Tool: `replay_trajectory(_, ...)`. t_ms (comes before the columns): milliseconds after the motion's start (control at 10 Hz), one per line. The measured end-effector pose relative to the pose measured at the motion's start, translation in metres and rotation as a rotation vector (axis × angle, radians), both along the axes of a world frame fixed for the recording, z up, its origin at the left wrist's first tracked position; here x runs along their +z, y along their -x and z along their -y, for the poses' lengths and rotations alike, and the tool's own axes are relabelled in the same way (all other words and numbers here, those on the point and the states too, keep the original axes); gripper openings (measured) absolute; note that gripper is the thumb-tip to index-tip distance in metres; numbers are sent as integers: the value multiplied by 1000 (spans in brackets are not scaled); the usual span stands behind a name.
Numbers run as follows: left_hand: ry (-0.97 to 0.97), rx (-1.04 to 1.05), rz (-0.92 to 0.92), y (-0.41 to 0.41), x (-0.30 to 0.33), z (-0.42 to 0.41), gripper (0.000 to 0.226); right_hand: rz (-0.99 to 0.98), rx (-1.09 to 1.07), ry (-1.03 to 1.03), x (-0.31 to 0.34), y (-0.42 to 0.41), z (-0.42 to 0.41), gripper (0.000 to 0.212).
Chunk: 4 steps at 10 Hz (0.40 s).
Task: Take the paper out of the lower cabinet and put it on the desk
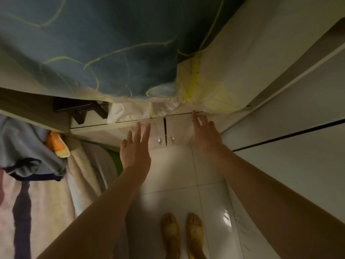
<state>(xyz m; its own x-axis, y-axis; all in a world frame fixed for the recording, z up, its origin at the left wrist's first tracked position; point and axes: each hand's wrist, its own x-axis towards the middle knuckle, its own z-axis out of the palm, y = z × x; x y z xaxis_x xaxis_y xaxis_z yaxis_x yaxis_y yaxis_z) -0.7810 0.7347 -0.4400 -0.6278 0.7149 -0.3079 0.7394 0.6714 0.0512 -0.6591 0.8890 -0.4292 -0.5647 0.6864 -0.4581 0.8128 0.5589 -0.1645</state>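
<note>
I am seeing a person with both forearms bare; no sleeve is showing anywhere along them, and no watch, bracelet or ring is showing on either wrist or on the fingers. The left hand (134,150) and the right hand (205,135) are both ungloved. On the feet the person is wearing yellow open-toed sandals (182,234), each with a broad strap crossing over the foot and the toes showing.

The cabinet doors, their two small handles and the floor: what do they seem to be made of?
Cabinet doors: probably painted or laminated board, since they look flat, pale and matt. Handles: apparently metal, small and silvery with a bright glint. Floor: likely glazed ceramic tile, white and glossy, with thin joint lines and sharp light reflections.
</note>
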Motion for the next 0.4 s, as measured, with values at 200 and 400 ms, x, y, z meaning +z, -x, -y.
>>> replay_trajectory(200, 38, -24, -4, 2, 2, 0, 89, 72, 53, -33, 1, 2, -2, 84)
replay_trajectory(400, 74, -25, 50, -1, 22, 0, 81, 34, 52, 63, 14, -9, -2, 74)
